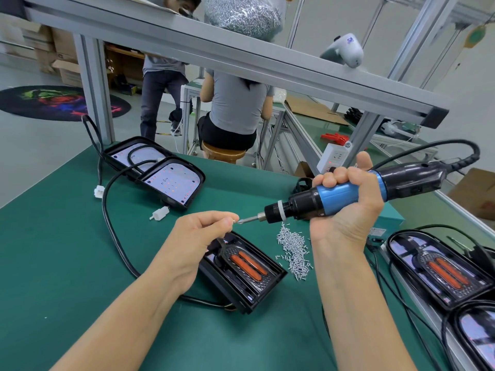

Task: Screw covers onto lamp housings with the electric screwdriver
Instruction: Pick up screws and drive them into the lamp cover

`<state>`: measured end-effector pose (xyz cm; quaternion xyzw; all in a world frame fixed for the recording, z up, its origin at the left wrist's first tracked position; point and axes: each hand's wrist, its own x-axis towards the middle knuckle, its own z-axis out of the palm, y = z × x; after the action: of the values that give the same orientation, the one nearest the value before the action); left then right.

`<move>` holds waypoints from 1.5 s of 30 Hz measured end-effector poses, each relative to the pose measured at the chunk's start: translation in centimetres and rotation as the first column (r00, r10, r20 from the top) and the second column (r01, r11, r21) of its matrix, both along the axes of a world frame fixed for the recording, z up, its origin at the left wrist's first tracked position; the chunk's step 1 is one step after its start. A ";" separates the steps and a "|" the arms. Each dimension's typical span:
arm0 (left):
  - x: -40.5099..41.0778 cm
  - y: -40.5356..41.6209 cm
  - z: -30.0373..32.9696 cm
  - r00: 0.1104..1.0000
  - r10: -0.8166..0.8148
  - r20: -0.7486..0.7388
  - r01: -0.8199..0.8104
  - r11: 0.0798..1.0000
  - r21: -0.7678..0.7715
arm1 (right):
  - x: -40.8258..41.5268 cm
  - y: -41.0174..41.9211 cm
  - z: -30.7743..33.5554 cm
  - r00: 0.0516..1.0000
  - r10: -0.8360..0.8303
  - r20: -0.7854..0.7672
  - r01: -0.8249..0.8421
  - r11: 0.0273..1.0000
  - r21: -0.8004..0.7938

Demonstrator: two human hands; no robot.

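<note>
So the right hand [348,199] has its fingers wrapped round the blue grip of the electric screwdriver [348,194], held nearly level above the green table [67,250] with the bit pointing left. The left hand [198,231] is pinching a tiny screw [236,221] between thumb and fingertips, right at the tip of the bit; it looks like they're touching, but it's too small to be sure. Both hands are up off the table, close together.

Right below the left hand sits a black lamp housing [241,271] with its cover [247,265] on, the one with two orange strips in the middle, and a black cable runs out of its near end. Just to the right of it there's a loose pile of screws [294,250] on the table. Two more housings [160,172] without covers lie side by side at the far left of the table, white boards showing. Another pair with covers [442,271] sits along the right edge. Up on the shelf there's a big clear bag of screws [243,14].
</note>
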<state>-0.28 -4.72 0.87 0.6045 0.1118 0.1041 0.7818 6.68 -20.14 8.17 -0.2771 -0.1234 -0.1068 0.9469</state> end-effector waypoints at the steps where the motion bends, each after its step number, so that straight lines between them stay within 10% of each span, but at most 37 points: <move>1: 0.0 -0.1 0.1 1.000 -0.007 -0.001 0.007 0.999 -0.042 | -0.1 0.1 0.1 1.000 -0.002 0.007 0.002 1.000 0.000; 27: 0.4 -1.7 0.0 0.986 -0.158 -0.044 0.108 0.823 -0.557 | -0.4 -0.4 0.6 0.999 -0.014 0.032 0.013 0.999 0.034; 45: 0.1 -1.9 0.0 0.983 -0.163 -0.086 0.080 0.797 -0.599 | -0.4 -0.4 0.5 0.999 -0.020 0.029 0.019 0.999 0.034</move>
<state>-0.21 -6.62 0.89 0.3417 0.1515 -0.0271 0.9271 6.27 -20.58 8.69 -0.2609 -0.1328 -0.1221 0.9484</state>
